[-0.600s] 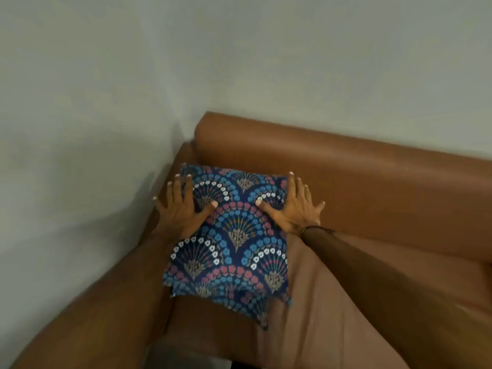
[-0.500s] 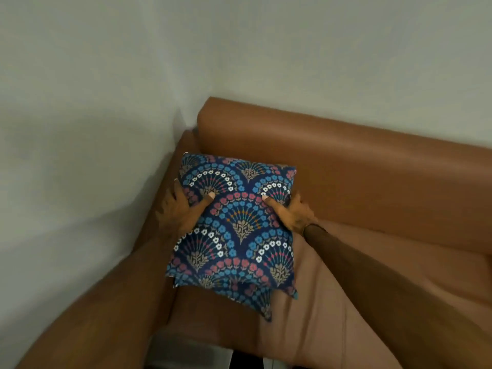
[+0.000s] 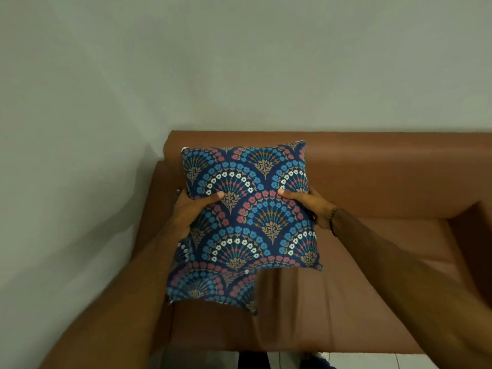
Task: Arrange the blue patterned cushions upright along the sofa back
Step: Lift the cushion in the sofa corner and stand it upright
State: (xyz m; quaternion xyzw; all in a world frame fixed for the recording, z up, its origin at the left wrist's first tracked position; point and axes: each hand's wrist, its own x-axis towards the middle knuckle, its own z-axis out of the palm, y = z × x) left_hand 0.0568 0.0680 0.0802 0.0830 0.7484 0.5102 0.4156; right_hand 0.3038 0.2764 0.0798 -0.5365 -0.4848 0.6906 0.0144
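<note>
A person is holding a blue patterned cushion (image 3: 247, 209) with both hands in front of a brown sofa (image 3: 386, 182). The left hand (image 3: 195, 209) is gripping the cushion's left edge, its thumb lying across the printed face and its fingers curling behind out of sight. The right hand (image 3: 310, 206) is clasping the cushion's right edge in the same way, thumb on the front, fingers hidden at the back. A dark beaded bracelet (image 3: 334, 218) is circling the right wrist.

The cushion is facing the camera, its top edge reaching up near the top of the sofa back (image 3: 372, 147), toward the sofa's left end. Whether it is touching the sofa back cannot be told. Its bottom right corner is hanging above the sofa seat (image 3: 346, 288).

A second blue patterned cushion (image 3: 213, 288) with the same fan-and-flower print is lying flat on the sofa seat just below the held one, partly covered by it, beside the sofa's left armrest (image 3: 149, 230). The sofa's right armrest (image 3: 476, 235) is showing well apart from both cushions. A pale grey wall (image 3: 239, 62) is rising behind the sofa and along its left side. A strip of light tiled floor (image 3: 372, 362) is showing in front of the sofa.
</note>
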